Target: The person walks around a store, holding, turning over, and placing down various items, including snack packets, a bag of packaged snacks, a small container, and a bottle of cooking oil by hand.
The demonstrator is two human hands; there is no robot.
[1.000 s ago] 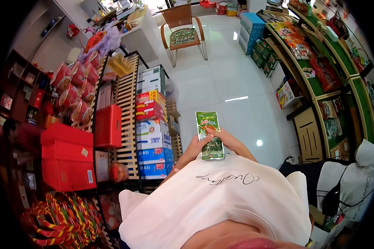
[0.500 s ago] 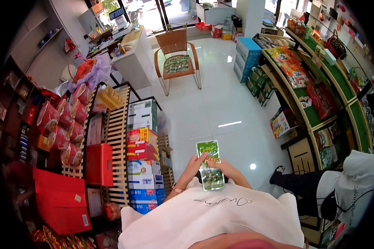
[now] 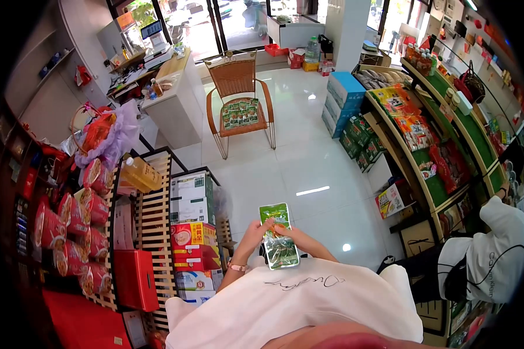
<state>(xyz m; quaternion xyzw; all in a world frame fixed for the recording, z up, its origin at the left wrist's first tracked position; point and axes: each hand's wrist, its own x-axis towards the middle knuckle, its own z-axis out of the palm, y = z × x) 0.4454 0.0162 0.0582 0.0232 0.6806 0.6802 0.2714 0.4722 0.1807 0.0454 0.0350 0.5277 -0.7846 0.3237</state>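
Close in front of my white shirt, both hands grip green food packets [image 3: 282, 254], which look like two packets end to end or one long one; I cannot tell which. My left hand [image 3: 254, 235] is closed on the left edge, its thumb across the front. From the right, my right hand [image 3: 297, 237] is closed on the same packets with its thumb pressed near the middle. More green packets [image 3: 240, 114] lie in rows on the seat of a brown woven armchair [image 3: 231, 75] ahead.
On the left, a slatted rack [image 3: 155, 212] carries cartons [image 3: 193, 235], red noodle tubs [image 3: 73, 212] and a red box [image 3: 135, 279]. To the right stand curved shelves [image 3: 410, 154] of packaged food, blue boxes [image 3: 342, 99] and another person [image 3: 483, 256] reaching toward the shelves. A counter [image 3: 177, 99] stands behind the chair's left side.
My view has shifted forward, so the chair and racks appear nearer and lower. Both hands still hold the packets. The person at right has moved an arm out toward the shelves.
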